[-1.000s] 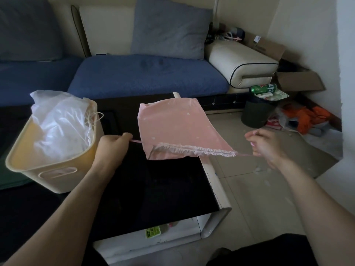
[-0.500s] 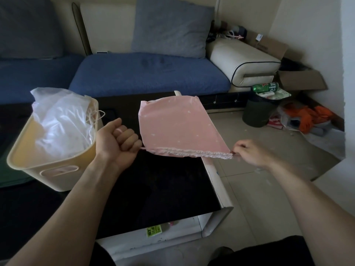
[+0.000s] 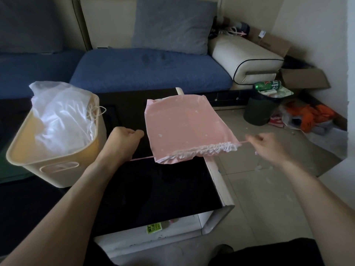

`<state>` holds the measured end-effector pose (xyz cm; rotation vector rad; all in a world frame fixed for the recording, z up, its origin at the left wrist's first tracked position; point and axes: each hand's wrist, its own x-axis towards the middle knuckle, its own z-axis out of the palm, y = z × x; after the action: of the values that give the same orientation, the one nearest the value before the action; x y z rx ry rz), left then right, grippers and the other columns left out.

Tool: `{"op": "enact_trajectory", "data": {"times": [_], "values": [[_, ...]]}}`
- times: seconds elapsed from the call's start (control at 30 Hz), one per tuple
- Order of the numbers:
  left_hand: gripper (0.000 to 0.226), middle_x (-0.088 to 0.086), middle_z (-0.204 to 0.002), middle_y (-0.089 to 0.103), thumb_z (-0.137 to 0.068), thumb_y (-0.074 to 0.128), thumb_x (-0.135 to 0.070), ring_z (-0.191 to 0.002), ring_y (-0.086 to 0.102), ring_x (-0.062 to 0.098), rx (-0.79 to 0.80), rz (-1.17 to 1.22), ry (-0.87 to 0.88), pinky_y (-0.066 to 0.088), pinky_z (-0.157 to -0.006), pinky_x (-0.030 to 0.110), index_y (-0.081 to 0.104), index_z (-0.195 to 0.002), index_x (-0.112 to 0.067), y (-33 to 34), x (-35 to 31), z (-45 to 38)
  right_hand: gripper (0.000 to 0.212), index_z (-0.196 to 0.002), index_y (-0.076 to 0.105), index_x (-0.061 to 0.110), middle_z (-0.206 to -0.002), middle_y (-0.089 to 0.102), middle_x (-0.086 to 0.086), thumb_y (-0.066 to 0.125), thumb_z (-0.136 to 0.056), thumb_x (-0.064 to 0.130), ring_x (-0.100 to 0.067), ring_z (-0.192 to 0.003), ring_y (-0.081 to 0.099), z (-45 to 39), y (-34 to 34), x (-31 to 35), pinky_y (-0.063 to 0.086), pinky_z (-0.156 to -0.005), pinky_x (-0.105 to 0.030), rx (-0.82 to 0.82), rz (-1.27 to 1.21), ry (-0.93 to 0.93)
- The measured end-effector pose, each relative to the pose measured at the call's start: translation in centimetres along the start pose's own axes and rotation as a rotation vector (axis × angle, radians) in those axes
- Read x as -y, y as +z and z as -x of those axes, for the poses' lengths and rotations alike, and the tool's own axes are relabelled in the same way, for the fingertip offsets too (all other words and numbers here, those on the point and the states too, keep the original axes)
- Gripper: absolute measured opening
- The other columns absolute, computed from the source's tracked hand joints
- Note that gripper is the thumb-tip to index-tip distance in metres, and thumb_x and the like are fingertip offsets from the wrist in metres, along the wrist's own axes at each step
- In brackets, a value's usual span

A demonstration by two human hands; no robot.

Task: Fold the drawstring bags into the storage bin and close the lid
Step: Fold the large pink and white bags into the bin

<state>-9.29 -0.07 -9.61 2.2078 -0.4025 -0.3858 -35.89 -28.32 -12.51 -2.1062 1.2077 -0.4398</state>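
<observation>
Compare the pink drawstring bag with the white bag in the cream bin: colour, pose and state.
The pink drawstring bag is opaque pink with pale specks; the translucent white bag is see-through. The pink one is stretched flat in the air above the black table by its cords, left hand and right hand each pulling an end; the white one sits crumpled in the cream plastic bin, untouched. Both have drawstrings.

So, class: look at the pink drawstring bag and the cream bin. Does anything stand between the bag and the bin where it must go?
Only the left hand, which lies between the pink drawstring bag and the cream bin. The bin's mouth is open but piled with white plastic bags above the rim.
</observation>
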Motion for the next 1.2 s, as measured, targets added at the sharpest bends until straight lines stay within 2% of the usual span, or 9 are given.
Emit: {"op": "enact_trajectory", "data": {"times": [0.27, 0.4, 0.63, 0.7, 0.8, 0.87, 0.97, 1.03, 1.2], "values": [[0.041, 0.003, -0.049, 0.050, -0.093, 0.062, -0.033, -0.043, 0.048, 0.018, 0.122, -0.202, -0.003, 0.041, -0.044, 0.027, 0.055, -0.060, -0.010, 0.5, -0.4, -0.3, 0.028, -0.089, 0.071, 0.009, -0.068, 0.065, -0.001, 0.057, -0.096, 0.033, -0.012, -0.059, 0.052, -0.7, -1.2, -1.3, 0.029, -0.051, -0.026, -0.375, -0.175, 0.293], [0.049, 0.003, -0.047, 0.045, -0.094, 0.059, -0.043, -0.044, 0.046, 0.019, 0.162, -0.170, 0.016, 0.049, -0.055, 0.034, 0.053, -0.061, -0.008, 0.6, -0.6, 0.5, 0.023, -0.096, 0.068, 0.015, -0.069, 0.065, 0.000, 0.057, -0.100, 0.035, -0.008, -0.058, 0.047, -0.6, -0.4, -0.5, 0.033, -0.054, -0.026, -0.337, -0.441, 0.334], [0.031, 0.001, -0.068, 0.063, -0.103, 0.043, -0.032, -0.068, 0.064, 0.020, 0.070, 0.685, 0.421, 0.054, -0.064, 0.030, 0.057, -0.080, -0.016, 0.8, -3.0, 1.8, 0.030, -0.072, 0.066, 0.015, -0.071, 0.067, 0.006, 0.061, -0.099, 0.025, -0.007, -0.070, 0.060, 1.1, 1.0, 4.8, 0.043, -0.072, -0.023, -0.085, -0.842, -0.043], [0.016, -0.004, -0.099, 0.071, -0.103, 0.044, -0.027, -0.097, 0.068, 0.015, 0.002, 0.596, 0.503, 0.055, -0.084, 0.030, 0.059, -0.110, -0.024, 1.4, -3.3, 1.6, 0.032, -0.074, 0.072, 0.017, -0.080, 0.072, 0.001, 0.057, -0.101, 0.027, -0.013, -0.079, 0.067, 1.9, 1.9, 6.4, 0.047, -0.068, -0.022, 0.082, -0.884, -0.086], [0.066, 0.002, -0.153, 0.038, -0.098, 0.056, -0.028, -0.138, 0.041, 0.019, 0.065, 0.127, 0.307, 0.038, -0.111, 0.040, 0.020, -0.153, -0.031, 2.8, -2.5, 0.8, 0.041, -0.069, 0.071, 0.016, -0.073, 0.070, -0.005, 0.053, -0.102, 0.032, -0.020, -0.073, 0.067, 3.0, 3.2, 8.2, 0.046, -0.062, -0.024, 0.319, -0.944, -0.077], [0.079, 0.013, -0.162, 0.015, -0.096, 0.059, -0.034, -0.147, 0.024, 0.033, 0.095, -0.208, 0.154, 0.028, -0.115, 0.049, 0.010, -0.157, -0.024, 3.8, -1.9, 1.3, 0.047, -0.061, 0.064, 0.018, -0.062, 0.061, -0.002, 0.051, -0.104, 0.032, -0.019, -0.063, 0.059, 3.4, 4.1, 9.2, 0.042, -0.059, -0.026, 0.372, -0.955, -0.064], [0.032, 0.013, -0.125, 0.058, -0.096, 0.058, -0.027, -0.119, 0.051, 0.032, -0.102, -0.291, 0.609, 0.043, -0.099, 0.037, 0.065, -0.120, -0.009, 4.8, -1.8, 3.0, 0.043, -0.064, 0.043, 0.021, -0.055, 0.038, 0.005, 0.051, -0.105, 0.031, -0.014, -0.052, 0.042, 3.4, 5.0, 10.8, 0.037, -0.058, -0.027, 0.385, -1.020, -0.001], [0.031, 0.010, -0.085, 0.067, -0.097, 0.054, -0.026, -0.084, 0.060, 0.030, -0.094, -0.284, 0.768, 0.051, -0.079, 0.037, 0.070, -0.082, -0.004, 5.0, -2.1, 3.9, 0.040, -0.069, 0.037, 0.021, -0.057, 0.031, 0.005, 0.053, -0.104, 0.030, -0.014, -0.052, 0.036, 3.4, 5.3, 11.8, 0.034, -0.059, -0.027, 0.395, -1.060, 0.035], [0.063, 0.007, -0.078, 0.069, -0.101, 0.032, -0.054, -0.072, 0.067, 0.025, 0.204, -0.683, 0.525, 0.056, -0.079, 0.037, 0.068, -0.078, -0.008, 5.9, -1.8, 5.0, 0.035, -0.072, 0.042, 0.018, -0.059, 0.036, 0.004, 0.052, -0.104, 0.026, -0.015, -0.054, 0.038, 3.5, 6.2, 13.3, 0.035, -0.056, -0.026, 0.427, -1.062, -0.008]]}}
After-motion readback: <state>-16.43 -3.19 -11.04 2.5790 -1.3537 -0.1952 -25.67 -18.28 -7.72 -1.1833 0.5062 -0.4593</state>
